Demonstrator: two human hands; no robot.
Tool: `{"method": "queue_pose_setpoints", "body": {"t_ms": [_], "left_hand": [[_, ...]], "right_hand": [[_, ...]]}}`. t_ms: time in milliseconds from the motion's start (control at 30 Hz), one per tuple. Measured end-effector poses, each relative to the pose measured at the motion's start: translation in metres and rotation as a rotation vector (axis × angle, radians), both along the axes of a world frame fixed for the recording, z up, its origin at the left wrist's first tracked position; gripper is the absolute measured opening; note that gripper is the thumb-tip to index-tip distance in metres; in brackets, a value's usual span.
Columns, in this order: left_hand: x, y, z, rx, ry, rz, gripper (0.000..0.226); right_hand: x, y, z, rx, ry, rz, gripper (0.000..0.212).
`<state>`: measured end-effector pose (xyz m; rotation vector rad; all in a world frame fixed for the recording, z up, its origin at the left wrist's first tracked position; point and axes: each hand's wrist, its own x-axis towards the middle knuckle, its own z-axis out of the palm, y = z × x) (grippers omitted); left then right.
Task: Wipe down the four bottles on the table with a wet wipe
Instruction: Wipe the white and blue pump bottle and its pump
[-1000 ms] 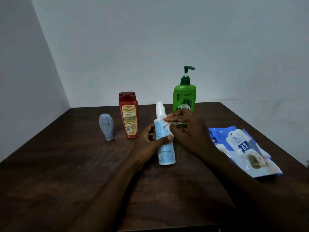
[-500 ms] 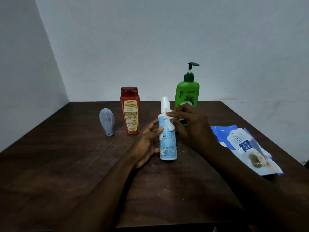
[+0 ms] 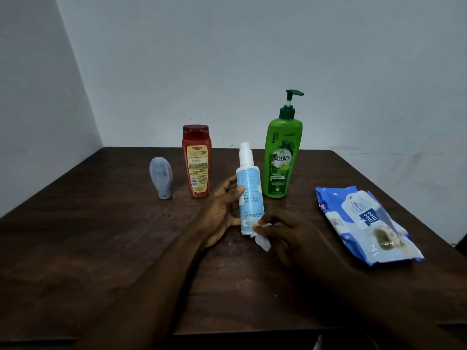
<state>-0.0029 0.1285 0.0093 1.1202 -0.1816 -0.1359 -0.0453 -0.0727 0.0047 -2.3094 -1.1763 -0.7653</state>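
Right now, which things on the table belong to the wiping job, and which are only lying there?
Job: light blue bottle in left hand; wet wipe in right hand; red bottle; green pump bottle; grey bottle.
Lying about: wipes pack.

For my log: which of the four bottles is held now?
The light-blue spray bottle with the white cap: the left hand grips it, the right hand holds a wet wipe at its base. Only it is touched.

Both forearms are bare; the left hand and right hand are bare, with short nails.
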Motion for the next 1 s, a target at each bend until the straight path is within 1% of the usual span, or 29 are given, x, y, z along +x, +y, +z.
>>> {"method": "queue_pose_setpoints", "body": {"t_ms": [100, 167, 267, 367, 433, 533, 633, 733, 833, 1000], "left_hand": [[-0.001, -0.001, 0.0, -0.002, 0.003, 0.001, 0.051], [-0.002, 0.0, 0.001, -0.002, 0.003, 0.0, 0.051], [-0.003, 0.001, 0.001, -0.012, -0.004, -0.001, 0.051], [-0.002, 0.001, 0.002, -0.014, -0.025, -0.014, 0.05], [-0.003, -0.001, 0.002, -0.009, -0.031, -0.025, 0.052], [-0.004, -0.002, 0.002, 0.039, -0.057, -0.014, 0.056], [-0.004, -0.001, 0.004, 0.08, -0.088, 0.013, 0.058], [-0.005, 0.002, 0.006, -0.001, -0.076, -0.022, 0.062], [-0.005, 0.004, 0.007, -0.079, -0.055, -0.076, 0.066], [-0.006, 0.002, 0.007, -0.083, -0.077, -0.085, 0.065]], "right_hand": [[-0.002, -0.001, 0.001, 0.005, 0.014, 0.002, 0.029], [-0.003, 0.001, 0.002, 0.014, 0.016, 0.005, 0.032], [-0.003, 0.004, 0.003, 0.042, 0.015, -0.011, 0.024], [0.005, 0.007, 0.011, 0.09, -0.011, -0.026, 0.026], [0.015, 0.011, 0.021, 0.129, -0.023, -0.046, 0.024], [0.033, 0.017, 0.038, 0.203, -0.029, -0.071, 0.025], [0.047, 0.025, 0.054, 0.297, -0.039, -0.046, 0.025], [0.056, 0.03, 0.063, 0.362, -0.048, -0.061, 0.025], [0.059, 0.029, 0.062, 0.375, -0.057, -0.085, 0.026], [0.049, 0.025, 0.056, 0.347, -0.025, -0.076, 0.029]]}}
